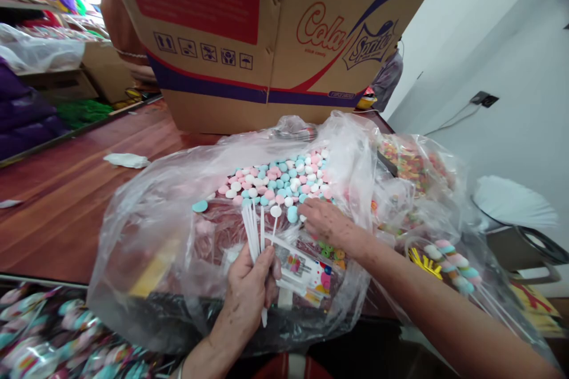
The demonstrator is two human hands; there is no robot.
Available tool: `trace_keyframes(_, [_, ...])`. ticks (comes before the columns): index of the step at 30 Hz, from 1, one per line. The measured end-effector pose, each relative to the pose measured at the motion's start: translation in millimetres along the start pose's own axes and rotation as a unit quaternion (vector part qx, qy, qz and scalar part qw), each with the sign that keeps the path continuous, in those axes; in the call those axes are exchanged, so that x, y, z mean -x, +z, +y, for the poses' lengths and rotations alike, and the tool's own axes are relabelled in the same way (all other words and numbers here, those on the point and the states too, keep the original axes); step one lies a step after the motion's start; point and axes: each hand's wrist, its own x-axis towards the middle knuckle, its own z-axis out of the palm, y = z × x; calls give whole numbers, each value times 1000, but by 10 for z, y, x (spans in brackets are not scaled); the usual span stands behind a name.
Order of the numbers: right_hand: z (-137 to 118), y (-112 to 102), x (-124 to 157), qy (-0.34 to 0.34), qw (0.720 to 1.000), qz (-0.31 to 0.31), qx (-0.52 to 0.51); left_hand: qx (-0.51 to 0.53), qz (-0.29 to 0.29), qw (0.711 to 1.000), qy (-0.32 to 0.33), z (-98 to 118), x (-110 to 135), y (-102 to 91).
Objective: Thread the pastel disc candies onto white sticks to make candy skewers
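My left hand (pixel 254 278) is closed around a bundle of thin white lollipop sticks (pixel 251 228) that fan upward. One of these sticks stands apart with a round white sweet (pixel 275 211) on its tip. My right hand (pixel 323 222) reaches in from the right, its fingers bent together and down at the near edge of a pile of pink, white and blue round sweets (pixel 273 180). A blue sweet (pixel 292 214) lies just left of its fingertips; what the fingers pinch, if anything, is hidden. The sweets lie on a large clear plastic bag (pixel 146 213).
A big cardboard box (pixel 267 80) stands behind the pile on the wooden table (pixel 57 189). Printed packets (pixel 302 269) lie beneath my hands. To the right are a bag of colourful sweets (pixel 413 163) and bagged sweets on sticks (pixel 457 266). Wrapped sweets (pixel 57 331) fill the lower left.
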Motion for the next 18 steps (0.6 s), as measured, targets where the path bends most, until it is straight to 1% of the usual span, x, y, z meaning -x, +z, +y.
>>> trace_keyframes(2, [-33, 27, -54, 8, 1000, 15, -19, -3, -4, 1000, 1, -3, 1, -6])
trace_keyframes(4, [-39, 23, -122, 40, 993, 34, -109, -4, -10, 1000, -1, -11, -1, -11])
trace_keyframes(6, [-24, 15, -180, 85, 972, 33, -218, -4, -12, 1000, -3, -16, -5, -9])
trace_keyframes(8, [6, 19, -211, 125, 952, 24, -279, -6, -7, 1000, -4, -15, -11, -3])
trace_keyframes(10, [40, 32, -212, 131, 951, 29, -278, -6, -6, 1000, -7, -12, -16, 2])
trace_keyframes(13, [83, 28, -170, 116, 964, 83, -224, -8, -10, 1000, -6, -18, -20, -4])
trace_keyframes(15, [98, -2, -122, 132, 966, 104, -198, -11, -13, 1000, 1, -32, -18, -16])
trace_keyframes(18, [91, -44, -38, 162, 964, 86, -192, -12, -20, 1000, 2, -49, -13, -31])
